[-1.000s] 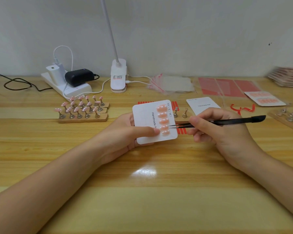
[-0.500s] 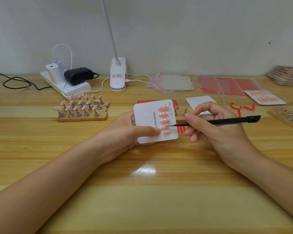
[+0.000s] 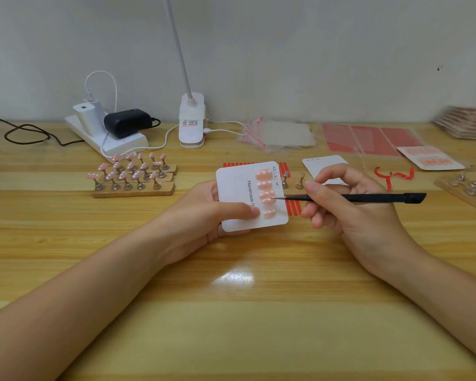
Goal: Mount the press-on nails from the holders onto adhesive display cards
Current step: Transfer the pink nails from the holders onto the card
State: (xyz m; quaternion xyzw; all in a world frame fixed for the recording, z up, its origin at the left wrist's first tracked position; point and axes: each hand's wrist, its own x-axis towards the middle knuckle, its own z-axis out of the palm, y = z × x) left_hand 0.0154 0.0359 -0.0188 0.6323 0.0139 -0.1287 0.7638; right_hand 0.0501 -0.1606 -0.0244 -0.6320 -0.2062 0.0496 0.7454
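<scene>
My left hand (image 3: 204, 213) holds a white display card (image 3: 239, 193) above the table, thumb pressed on its face near the print. Several pink press-on nails (image 3: 265, 192) sit in a column along the card's right side. My right hand (image 3: 349, 204) grips black tweezers (image 3: 355, 198), whose closed tip touches the third nail from the top. Wooden holder strips (image 3: 134, 188) at the left carry several pink nails on metal stands. Two bare stands (image 3: 291, 182) show behind the card.
A second blank card (image 3: 324, 163) lies behind my right hand. Red adhesive strips (image 3: 293, 207), red sheets (image 3: 368, 138), a finished card (image 3: 429, 158), plastic bags (image 3: 280, 133), a lamp base (image 3: 191, 122), a power strip (image 3: 107, 133) and another stand holder (image 3: 470, 188) are around.
The tweezer tip has moved up the nail column from the lower nail to the third one. The card in my left hand has stayed almost still.
</scene>
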